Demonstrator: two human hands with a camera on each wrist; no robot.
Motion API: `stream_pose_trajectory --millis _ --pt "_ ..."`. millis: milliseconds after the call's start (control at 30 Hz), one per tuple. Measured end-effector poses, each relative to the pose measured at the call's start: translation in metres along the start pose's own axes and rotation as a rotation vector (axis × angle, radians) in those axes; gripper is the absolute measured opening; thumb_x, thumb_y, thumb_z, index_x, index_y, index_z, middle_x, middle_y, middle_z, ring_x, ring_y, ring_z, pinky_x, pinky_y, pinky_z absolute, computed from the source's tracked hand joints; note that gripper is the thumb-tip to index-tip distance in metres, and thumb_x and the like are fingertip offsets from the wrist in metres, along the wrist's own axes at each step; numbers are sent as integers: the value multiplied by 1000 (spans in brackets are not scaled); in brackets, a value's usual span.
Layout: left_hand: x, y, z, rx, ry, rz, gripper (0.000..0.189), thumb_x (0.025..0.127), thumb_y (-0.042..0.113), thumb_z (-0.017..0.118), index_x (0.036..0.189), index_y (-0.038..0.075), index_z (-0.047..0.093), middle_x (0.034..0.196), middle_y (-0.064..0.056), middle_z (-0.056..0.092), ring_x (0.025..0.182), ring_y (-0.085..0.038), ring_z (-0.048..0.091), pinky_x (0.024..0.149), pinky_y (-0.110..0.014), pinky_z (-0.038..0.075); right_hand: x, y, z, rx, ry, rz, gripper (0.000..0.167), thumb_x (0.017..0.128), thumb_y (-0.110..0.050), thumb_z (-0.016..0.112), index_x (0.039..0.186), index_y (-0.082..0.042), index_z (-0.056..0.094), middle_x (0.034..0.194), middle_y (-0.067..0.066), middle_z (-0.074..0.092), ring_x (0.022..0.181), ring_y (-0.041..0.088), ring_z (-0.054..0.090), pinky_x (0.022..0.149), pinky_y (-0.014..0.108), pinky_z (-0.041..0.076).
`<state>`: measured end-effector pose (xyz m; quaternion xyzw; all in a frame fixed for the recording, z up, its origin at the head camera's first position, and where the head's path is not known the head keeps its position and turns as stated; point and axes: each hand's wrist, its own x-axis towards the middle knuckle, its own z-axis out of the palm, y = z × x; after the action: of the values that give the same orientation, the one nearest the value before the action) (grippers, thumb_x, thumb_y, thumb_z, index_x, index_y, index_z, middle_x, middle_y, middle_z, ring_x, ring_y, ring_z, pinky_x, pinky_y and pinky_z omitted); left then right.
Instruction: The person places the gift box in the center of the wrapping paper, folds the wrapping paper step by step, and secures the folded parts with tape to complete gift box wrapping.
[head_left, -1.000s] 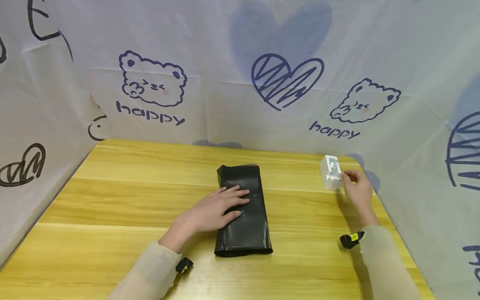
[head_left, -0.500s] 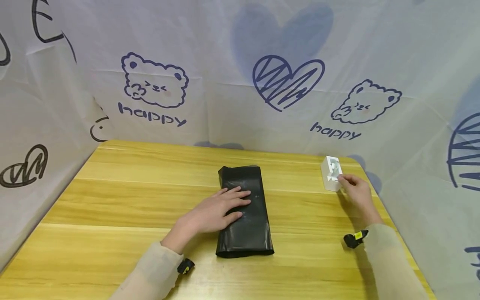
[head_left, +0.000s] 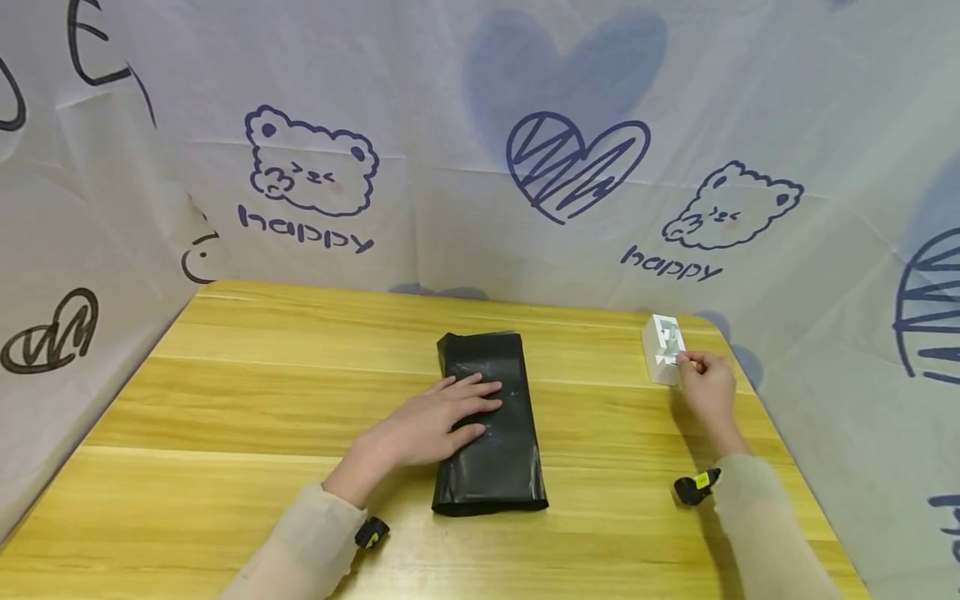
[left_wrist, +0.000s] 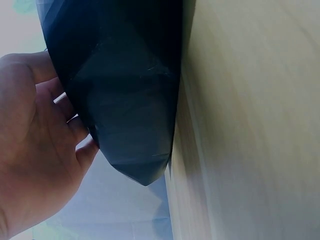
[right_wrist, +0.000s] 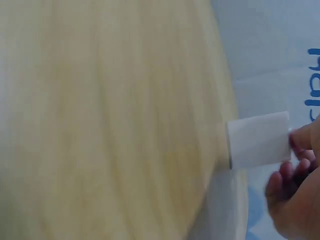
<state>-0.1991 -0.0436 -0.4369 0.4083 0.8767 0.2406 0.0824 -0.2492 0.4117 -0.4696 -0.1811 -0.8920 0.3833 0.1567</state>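
Note:
A folded black plastic bag (head_left: pixel 491 467) lies lengthwise on the wooden table. My left hand (head_left: pixel 431 417) rests on it with fingers spread and nearly straight; the left wrist view shows the fingers over the edge of the bag (left_wrist: pixel 125 115). Toward the back right corner stands a small white box (head_left: pixel 656 354) with a cut-out top and something clear and shiny inside. My right hand (head_left: pixel 708 392) has thumb and index fingertip together at the box's top near edge, other fingers curled. In the right wrist view the fingertips meet the box (right_wrist: pixel 259 141); I cannot tell what they pinch.
The yellow wooden table (head_left: pixel 247 400) ends just behind and to the right of the box. White cloth (head_left: pixel 442 200) with printed hearts and bears hangs behind the table and at both sides. A small black camera is strapped to each sleeved wrist.
My right hand has moved left from beside the box onto its top near edge, then shifted slightly, its fingers curling more. The left hand, the bag and the box stay in place.

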Motion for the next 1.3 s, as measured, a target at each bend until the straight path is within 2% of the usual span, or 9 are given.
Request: stream_pose_trajectory --millis 100,267,433,533,700,867,1000,1167,1300 --pt "0 0 -1 0 -1 -4 49 110 33 53 157 19 50 169 3 32 159 -23 19 129 -51 13 -1 -4 -1 115 -51 97 39 108 -24 54 125 9 65 90 3 60 76 8 54 64 19 47" --pt "0 0 -1 8 -6 -2 49 110 33 53 157 19 50 169 4 32 159 -23 19 129 -51 13 -2 -8 -3 402 -125 227 39 110 -19 51 132 14 54 78 -10 62 67 -2 63 66 16 57" --pt "-1 0 -1 -8 -7 -2 49 110 33 53 157 19 50 169 3 33 159 -24 19 129 -52 12 -7 -12 -5 639 -145 307 31 112 -16 43 129 9 49 81 -7 63 73 0 68 78 16 59" --pt "-1 -1 -1 -11 -6 -8 49 110 33 53 157 19 50 169 2 32 159 -24 19 129 -52 12 -10 -16 -4 722 -153 334 23 112 -16 42 121 4 50 81 -6 64 76 1 68 81 16 58" --pt "0 -2 0 -7 -13 -19 49 110 35 52 157 21 49 169 5 31 159 -21 18 129 -50 12 -18 -17 1 899 -97 421 19 111 -19 47 113 0 51 80 -3 64 76 3 66 80 15 57" --pt "0 -2 0 -14 -11 -20 49 110 34 53 157 21 49 169 5 31 159 -21 18 129 -50 11 -23 -14 3 1001 -43 456 19 110 -19 51 110 0 52 84 -1 63 84 5 65 87 15 56" --pt "0 -2 -1 -17 -3 -9 48 110 33 53 157 19 50 169 3 32 159 -23 19 129 -52 12 -27 -14 1 1077 -53 452 17 110 -13 51 102 0 58 86 3 65 87 9 66 89 17 57" --pt "0 -3 -1 -4 -9 -19 49 110 35 53 157 21 49 169 5 31 159 -21 18 129 -50 12 -32 -10 1 1130 -57 478 29 107 -6 50 90 -1 73 88 5 71 88 13 70 89 23 59" --pt "1 -3 0 -4 -11 -20 49 110 35 52 157 22 49 169 5 31 159 -20 18 129 -50 12 -37 -3 2 1107 -60 482 40 109 -7 42 90 -6 77 93 2 75 94 13 72 92 25 58"
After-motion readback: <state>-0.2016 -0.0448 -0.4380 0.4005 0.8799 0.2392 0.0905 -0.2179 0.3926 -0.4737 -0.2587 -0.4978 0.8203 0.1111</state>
